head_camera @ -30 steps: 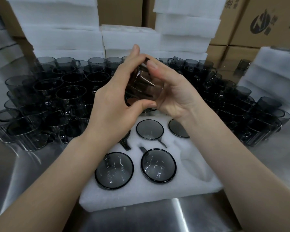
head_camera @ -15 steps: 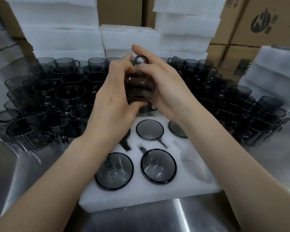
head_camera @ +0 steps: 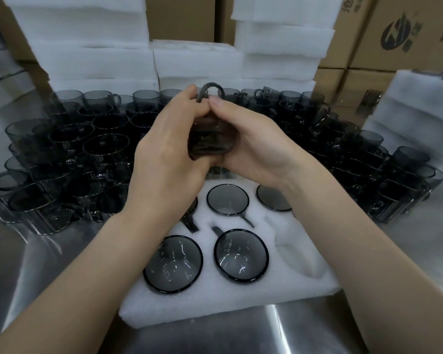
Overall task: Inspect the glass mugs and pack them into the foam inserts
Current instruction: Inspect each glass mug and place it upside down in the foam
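Both hands, left hand (head_camera: 164, 159) and right hand (head_camera: 256, 146), curled round smoked mug (head_camera: 210, 139), handle at 12 o'clock, above foam insert (head_camera: 241, 300). Risk: slick glass slipping mid-turn, dropping onto packed mugs (head_camera: 241, 255). Empty slot (head_camera: 297, 254) at 4 o'clock.

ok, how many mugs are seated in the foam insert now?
5. Front-left mug, front-middle mug, back-middle mug, back-right mug half under the right hand, back-left mug mostly hidden by the left hand. Front-right slot empty.

Both forearms reach in from the near corners. The left hand (head_camera: 169, 152) and right hand (head_camera: 256, 146) meet at centre, fingers curled round one mug (head_camera: 210, 140), fingertips close together.
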